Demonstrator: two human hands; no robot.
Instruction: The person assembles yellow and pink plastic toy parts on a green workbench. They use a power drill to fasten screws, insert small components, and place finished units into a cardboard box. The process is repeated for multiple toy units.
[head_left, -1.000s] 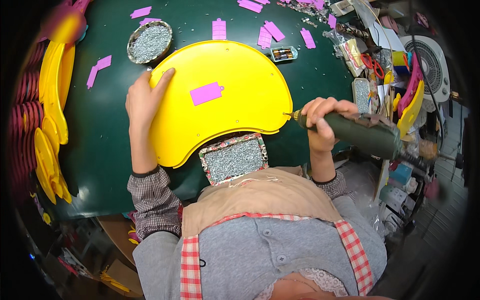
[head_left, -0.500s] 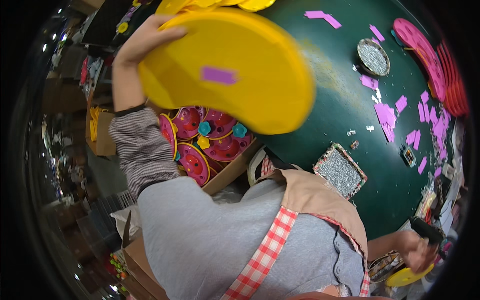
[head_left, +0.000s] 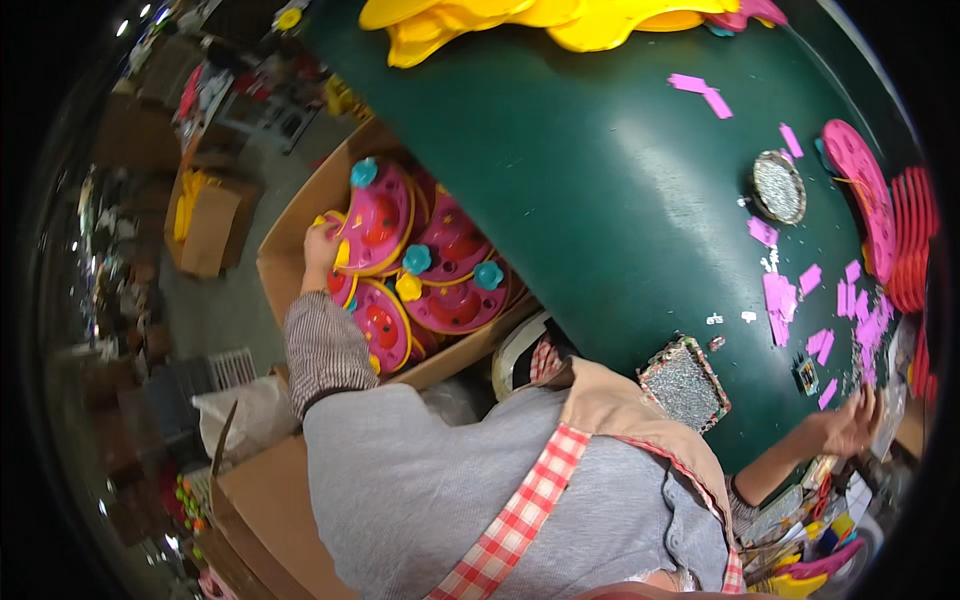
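Observation:
My left hand reaches into an open cardboard box at the left of the table. Its fingers are closed on the left edge of a kidney-shaped pink toy panel with a yellow rim, red round parts and a teal flower knob. Several similar pink panels lie stacked under and beside it. At the right edge of the green table, my right hand is raised beside scattered purple paper slips. Its fingers look stretched out, and nothing shows in them.
Yellow panels are piled along the table's far edge. A round tray and a square tray hold small silvery pieces. At the far right stand a pink panel and stacked red parts. Another cardboard box is at lower left.
My left hand has come down from above the table into the box; the large yellow underside with a purple slip no longer faces up. The right hand has moved up to the table's edge.

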